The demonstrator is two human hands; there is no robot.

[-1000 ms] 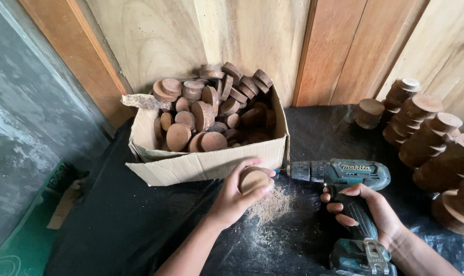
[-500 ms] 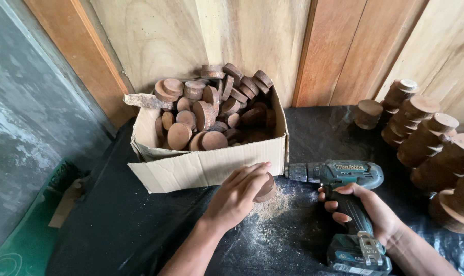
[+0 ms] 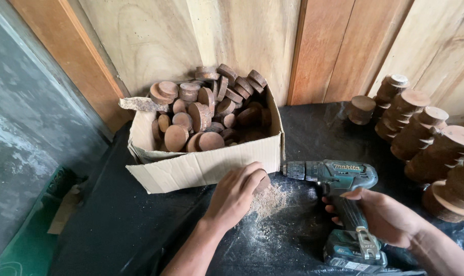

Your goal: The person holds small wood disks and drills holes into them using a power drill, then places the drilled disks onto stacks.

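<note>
My left hand [image 3: 235,193] is closed over a small round wooden disc [image 3: 263,182], pressing it on its edge against the black sheet just in front of the cardboard box [image 3: 201,166]. My right hand [image 3: 382,214] grips the handle of a teal cordless drill [image 3: 339,179]. The drill's chuck [image 3: 292,170] points left at the disc, a short way from it. Pale sawdust [image 3: 270,200] lies on the sheet under and beside the disc.
The open cardboard box holds several brown wooden discs [image 3: 206,110]. Stacks of larger wooden discs [image 3: 421,133] stand at the right on the black sheet [image 3: 140,225]. Wooden wall boards [image 3: 242,36] rise behind. A grey wall [image 3: 32,128] is at the left.
My left hand turned the disc from flat-face-up to standing on its edge and covered it. The drill has come slightly closer to the disc.
</note>
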